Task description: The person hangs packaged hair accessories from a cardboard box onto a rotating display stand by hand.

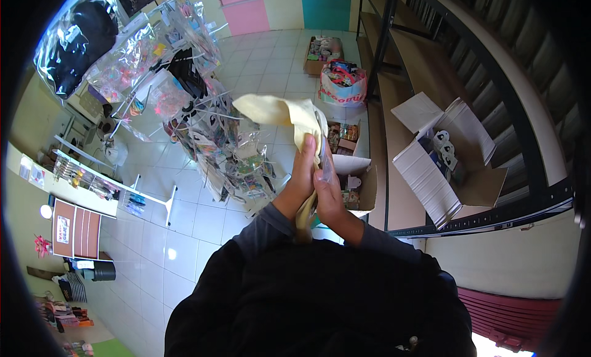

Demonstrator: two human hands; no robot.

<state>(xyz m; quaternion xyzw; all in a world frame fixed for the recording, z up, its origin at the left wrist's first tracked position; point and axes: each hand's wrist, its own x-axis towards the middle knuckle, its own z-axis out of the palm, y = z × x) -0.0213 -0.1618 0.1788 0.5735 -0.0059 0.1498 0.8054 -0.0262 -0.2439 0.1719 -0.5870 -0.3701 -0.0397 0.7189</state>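
Observation:
Both hands hold a pale yellow cloth-like item (272, 108) in front of my chest. Its upper end flops over to the left, and a lower part hangs between my wrists. My left hand (302, 179) grips it from the left, thumb pointing up along the fold. On the other side my right hand (328, 195) presses against it, its thumb by a piece of clear plastic (327, 170). The fingers of both hands are mostly hidden behind the item. Just beyond my right hand is an open cardboard box (368, 184) with small packaged goods in it.
Left of my hands stands a rack of hanging plastic-wrapped goods (198, 126) with protruding hooks. Brown shelves (397, 126) on a black metal frame run along the right, bearing an open white carton (427, 181). A filled bag (344, 91) and another box (314, 67) sit on the tiled floor (258, 57).

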